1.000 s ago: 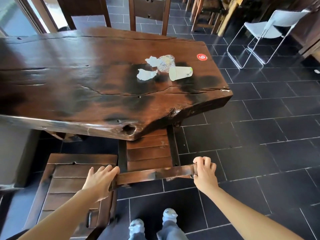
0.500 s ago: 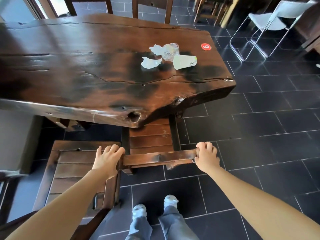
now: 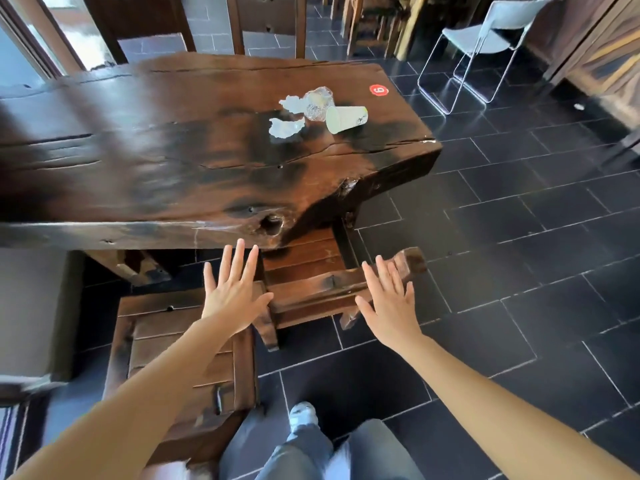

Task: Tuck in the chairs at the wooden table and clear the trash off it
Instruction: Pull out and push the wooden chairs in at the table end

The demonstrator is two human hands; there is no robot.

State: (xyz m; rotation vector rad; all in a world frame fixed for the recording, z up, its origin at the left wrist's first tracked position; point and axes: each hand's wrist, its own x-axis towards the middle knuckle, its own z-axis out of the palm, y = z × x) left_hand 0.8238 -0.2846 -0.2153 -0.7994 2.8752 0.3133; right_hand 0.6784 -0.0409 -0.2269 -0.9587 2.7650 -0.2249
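A dark wooden slab table [image 3: 173, 161] fills the upper left. On its right end lie a tipped pale paper cup [image 3: 345, 118], a crumpled clear plastic cup [image 3: 318, 102] and torn white scraps [image 3: 286, 127]. A wooden chair [image 3: 311, 285] stands pushed under the table's near edge, only its backrest and part of its seat showing. My left hand [image 3: 232, 292] hovers open over the backrest's left end, fingers spread. My right hand [image 3: 389, 299] hovers open over its right end. Neither hand grips anything.
A second wooden chair [image 3: 183, 358] stands pulled out at lower left beside my left arm. Two wooden chair backs [image 3: 266, 19] rise beyond the table's far side. A white folding metal chair [image 3: 481, 46] stands at upper right. Dark floor tiles spread to the right.
Both hands have let go of the chair's backrest and spread open above it. The chair has slid further under the table, and the view has moved closer.
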